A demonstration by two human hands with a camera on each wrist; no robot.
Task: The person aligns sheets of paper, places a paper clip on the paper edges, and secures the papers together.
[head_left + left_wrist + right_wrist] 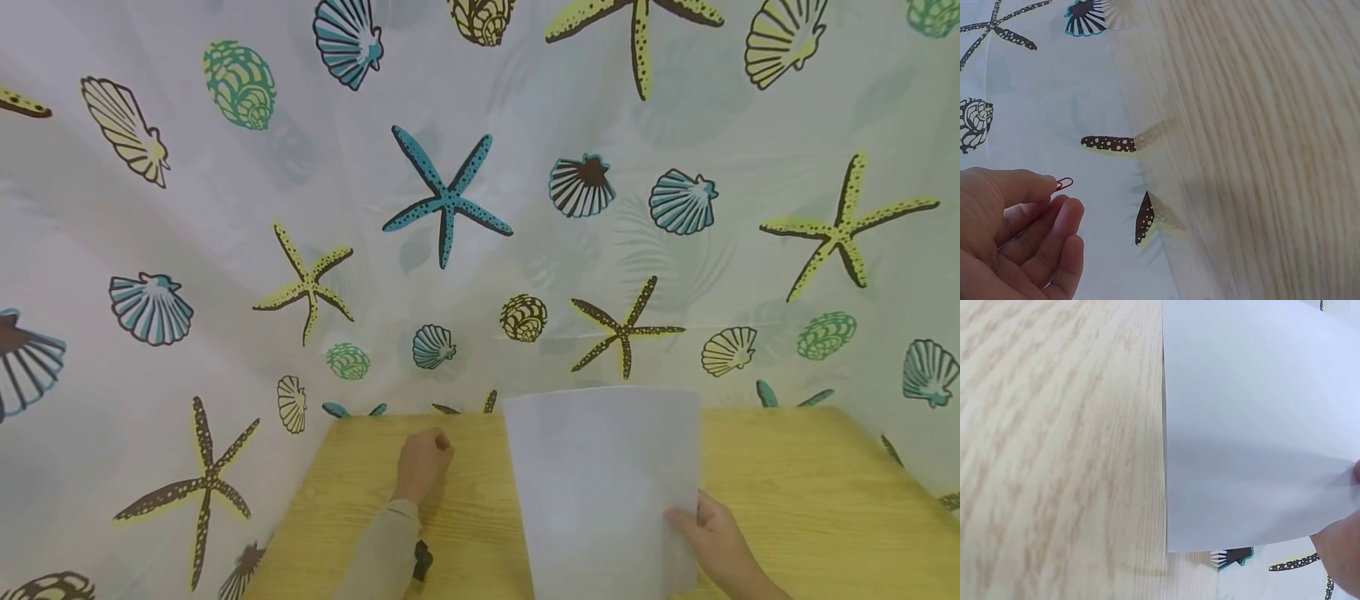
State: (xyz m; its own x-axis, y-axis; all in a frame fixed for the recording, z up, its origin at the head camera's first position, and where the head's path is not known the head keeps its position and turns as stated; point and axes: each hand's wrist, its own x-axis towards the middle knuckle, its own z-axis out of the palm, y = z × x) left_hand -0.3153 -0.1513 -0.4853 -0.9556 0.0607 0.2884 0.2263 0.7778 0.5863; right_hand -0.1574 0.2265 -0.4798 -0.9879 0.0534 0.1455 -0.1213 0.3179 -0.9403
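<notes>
Between thumb and fingertips, my left hand (1025, 231) pinches a small red paper clip (1065, 184), its looped end sticking out. In the head view that left hand (424, 461) is over the left part of the table, and the clip is too small to make out there. My right hand (716, 537) grips white paper (600, 492) by its right edge, thumb on the near face. The paper stands raised and tilted over the middle of the table. In the right wrist view the paper (1254, 412) fills much of the picture, with part of the right hand (1342, 550) at the right edge.
A light wooden table (810, 483) lies below both hands. Behind it and at the sides hangs a white curtain (525, 250) printed with shells and starfish. A small black object (422, 560) shows beside the left sleeve (384, 550).
</notes>
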